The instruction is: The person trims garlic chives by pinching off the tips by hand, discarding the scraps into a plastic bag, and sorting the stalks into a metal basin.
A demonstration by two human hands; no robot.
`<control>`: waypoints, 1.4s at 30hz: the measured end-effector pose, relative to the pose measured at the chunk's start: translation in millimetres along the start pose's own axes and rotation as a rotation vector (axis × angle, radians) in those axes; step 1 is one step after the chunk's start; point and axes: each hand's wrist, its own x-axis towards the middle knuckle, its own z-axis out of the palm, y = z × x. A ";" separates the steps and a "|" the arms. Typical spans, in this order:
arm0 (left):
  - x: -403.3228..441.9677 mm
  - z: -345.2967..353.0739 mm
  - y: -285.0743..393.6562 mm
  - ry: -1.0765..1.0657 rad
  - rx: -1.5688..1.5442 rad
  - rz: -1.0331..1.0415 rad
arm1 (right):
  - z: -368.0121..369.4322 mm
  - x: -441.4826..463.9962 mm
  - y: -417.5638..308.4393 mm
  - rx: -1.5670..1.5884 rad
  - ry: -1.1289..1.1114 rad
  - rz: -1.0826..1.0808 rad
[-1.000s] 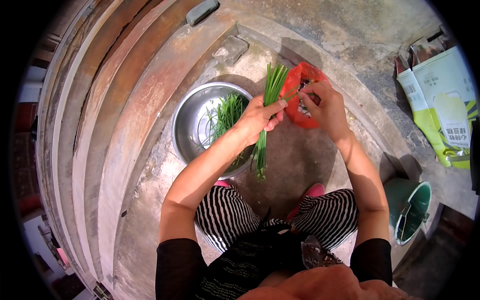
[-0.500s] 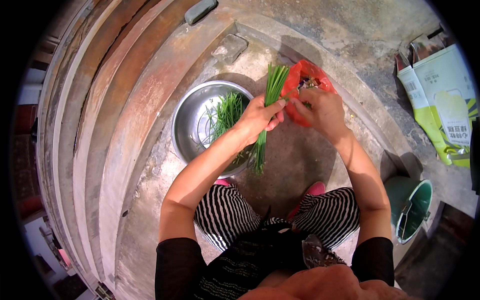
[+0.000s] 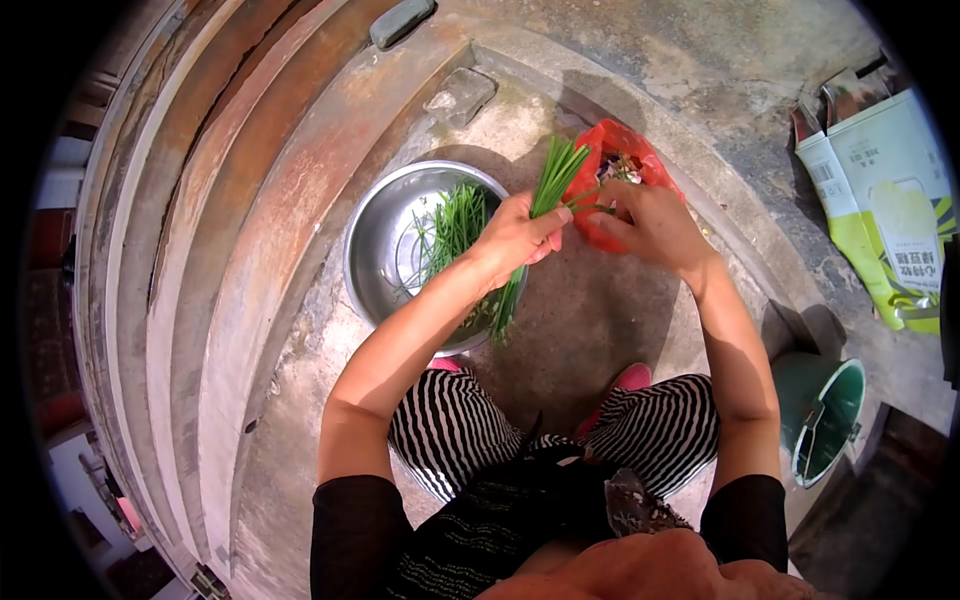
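One bunch of green stalks point(image 3: 558, 177), its long axis running from one o'clock to seven, was gripped by the left hand point(image 3: 521, 240), while the right hand point(image 3: 648, 224), at the bunch's three o'clock, apparently pinched a thin strand point(image 3: 594, 208).

I see left hand point(image 3: 513, 238) gripping chives point(image 3: 560, 178) | right hand point(image 3: 655, 226) pinching a stalk point(image 3: 584, 207) | red plastic bag point(image 3: 646, 152) right | steel basin point(image 3: 385, 235) left

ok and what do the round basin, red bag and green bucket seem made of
Basin: shiny metal, perhaps stainless steel, from its bright reflections. Red bag: likely thin plastic, given its crinkled, glossy film. Green bucket: probably plastic, judging by its smooth, evenly coloured wall.
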 end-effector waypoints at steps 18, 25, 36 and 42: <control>6.4 6.4 4.4 0.062 -0.166 0.018 | 16.4 7.0 5.3 -0.254 0.437 -0.020; 8.6 16.7 11.2 0.118 -0.141 0.042 | 27.0 14.3 10.5 -0.439 0.592 -0.037; 6.4 6.8 3.7 0.065 -0.046 0.034 | 9.1 10.5 12.7 0.182 0.126 0.035; 8.6 7.0 3.0 0.067 -0.057 0.039 | 23.4 9.7 9.9 -0.097 0.295 -0.082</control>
